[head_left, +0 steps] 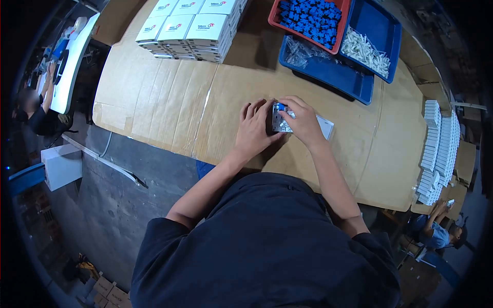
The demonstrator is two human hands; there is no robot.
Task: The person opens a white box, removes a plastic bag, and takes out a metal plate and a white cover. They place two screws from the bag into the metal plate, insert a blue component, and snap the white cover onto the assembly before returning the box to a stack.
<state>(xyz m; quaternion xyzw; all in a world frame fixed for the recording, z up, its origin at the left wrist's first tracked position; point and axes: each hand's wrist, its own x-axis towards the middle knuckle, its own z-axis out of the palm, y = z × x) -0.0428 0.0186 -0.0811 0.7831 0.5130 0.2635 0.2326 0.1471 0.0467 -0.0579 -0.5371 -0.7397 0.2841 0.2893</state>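
A small white box [278, 122] with an open inside lies on the cardboard-covered table in front of me. My left hand [253, 127] grips its left side, fingers curled over the far edge and thumb along the near edge. My right hand [304, 121] reaches over the box from the right, its thumb and fingertips closed on a small blue connector piece [280, 107] at the far end. Small whitish parts show inside the box, partly hidden by my fingers. A white flap or lid [325, 126] sticks out beneath my right wrist.
Stacked white printed boxes [186, 26] stand at the far left. A red tray [343, 11] of blue pieces and blue trays [371, 91] with white parts and clear bags sit at the far right. White box rows [436, 149] line the right edge. Two people work nearby.
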